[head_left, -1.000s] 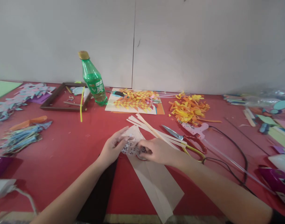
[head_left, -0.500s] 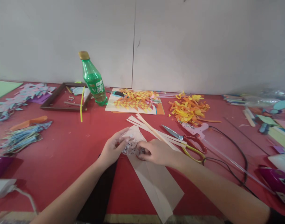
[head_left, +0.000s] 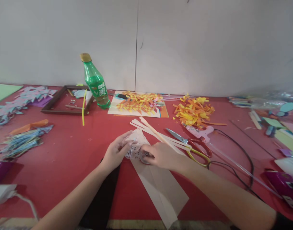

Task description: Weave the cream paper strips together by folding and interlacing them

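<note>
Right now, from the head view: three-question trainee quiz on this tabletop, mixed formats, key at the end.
1. True or false: the green plastic bottle with a gold cap stands left of the loose pile of orange and yellow paper strips.

2. The left hand and right hand are both at which thing?
a) the bottle
b) the small clear plastic container of black-and-white pieces
c) the pile

3. Fill in: the pink plastic glue gun lies to the ____ of both hands.

Key: 1 true; 2 b; 3 right.
</note>
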`<state>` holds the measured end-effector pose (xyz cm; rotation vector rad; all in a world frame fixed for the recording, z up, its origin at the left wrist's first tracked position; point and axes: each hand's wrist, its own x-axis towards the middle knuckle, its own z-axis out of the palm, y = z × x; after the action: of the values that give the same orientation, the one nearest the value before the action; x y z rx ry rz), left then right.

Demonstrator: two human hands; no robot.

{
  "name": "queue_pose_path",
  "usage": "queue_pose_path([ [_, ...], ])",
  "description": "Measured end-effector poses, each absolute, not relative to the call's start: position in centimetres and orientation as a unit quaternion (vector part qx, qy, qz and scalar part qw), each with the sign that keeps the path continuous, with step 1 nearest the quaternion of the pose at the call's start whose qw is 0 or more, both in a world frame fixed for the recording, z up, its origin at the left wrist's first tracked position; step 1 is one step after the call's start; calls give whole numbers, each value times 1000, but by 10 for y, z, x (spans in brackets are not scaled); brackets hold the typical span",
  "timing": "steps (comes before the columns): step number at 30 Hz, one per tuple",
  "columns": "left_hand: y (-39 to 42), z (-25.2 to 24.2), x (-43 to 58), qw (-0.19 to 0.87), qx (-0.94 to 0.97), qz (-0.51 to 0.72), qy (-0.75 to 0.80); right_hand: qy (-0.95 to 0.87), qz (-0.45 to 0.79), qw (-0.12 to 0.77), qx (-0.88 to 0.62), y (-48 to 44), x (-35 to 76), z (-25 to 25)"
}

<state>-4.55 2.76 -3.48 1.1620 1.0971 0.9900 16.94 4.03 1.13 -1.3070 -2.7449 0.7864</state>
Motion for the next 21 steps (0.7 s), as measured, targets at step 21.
queue_pose_path([
  [21, 26, -35, -46, 536, 534, 421, 501, -882, 220, -2, -416, 41, 175, 9],
])
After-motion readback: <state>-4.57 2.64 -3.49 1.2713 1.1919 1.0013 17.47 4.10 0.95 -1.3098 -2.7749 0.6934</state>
